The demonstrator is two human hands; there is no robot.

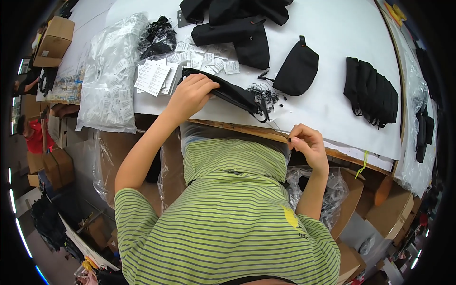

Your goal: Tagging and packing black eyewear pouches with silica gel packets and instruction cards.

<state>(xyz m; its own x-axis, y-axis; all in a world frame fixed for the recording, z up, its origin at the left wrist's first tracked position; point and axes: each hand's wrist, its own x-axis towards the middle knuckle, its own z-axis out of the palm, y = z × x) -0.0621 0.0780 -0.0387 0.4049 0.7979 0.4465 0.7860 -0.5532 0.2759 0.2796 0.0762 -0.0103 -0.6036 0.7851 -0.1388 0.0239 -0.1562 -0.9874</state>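
My left hand (191, 92) is closed on one end of a flat black fabric pouch (235, 96), held over the table's front edge. From the pouch's other end a thin dark cord (275, 127) stretches toward my right hand (308, 146). The right thumb and fingertips pinch its small black end just off the edge. Close to the pouch lies a tangle of small black tag strings (267, 97). Another black pouch (297, 69) with a loop at its top lies flat beyond it. Left of the held pouch is a stack of white printed cards (153, 77).
Loose white labels (232, 67) and a bundle of black strings (159, 35) lie behind the cards. A large clear bag of labels (111, 76) sits at the left. More black pouches (232, 38) are piled at the back; a row of them (373, 92) lies right. Cardboard boxes (392, 213) stand under the table.
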